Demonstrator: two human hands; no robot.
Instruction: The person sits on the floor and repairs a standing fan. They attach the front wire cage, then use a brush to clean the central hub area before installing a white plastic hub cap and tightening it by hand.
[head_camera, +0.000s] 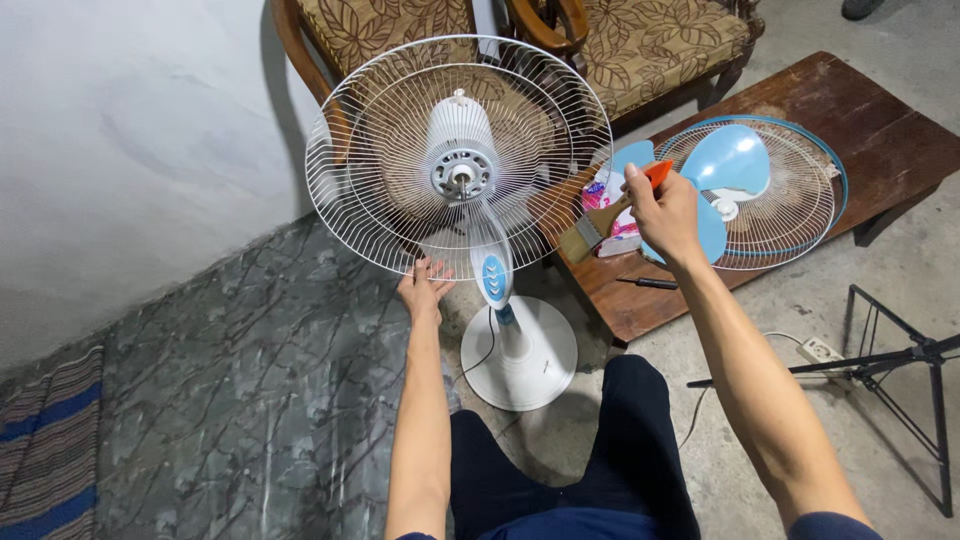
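Observation:
A white pedestal fan stands on the floor with only its rear wire guard (380, 170) on; the bare motor hub (460, 172) faces me. My left hand (423, 288) touches the lower rim of that guard, fingers spread. My right hand (662, 212) is closed on the orange handle of a paintbrush (598, 222), its bristles pointing down-left beside the guard's right edge. The front guard (790, 200) lies flat on the low wooden table (880, 120) with the blue fan blade (725, 160) resting on it.
A black screwdriver (648, 283) lies on the table's near corner, next to a pink-and-white pack (612, 215). Cushioned wooden chairs (640, 50) stand behind. The fan's round base (520, 355) is between my knees. A black tripod (900, 360) and a power strip (822, 351) are at right.

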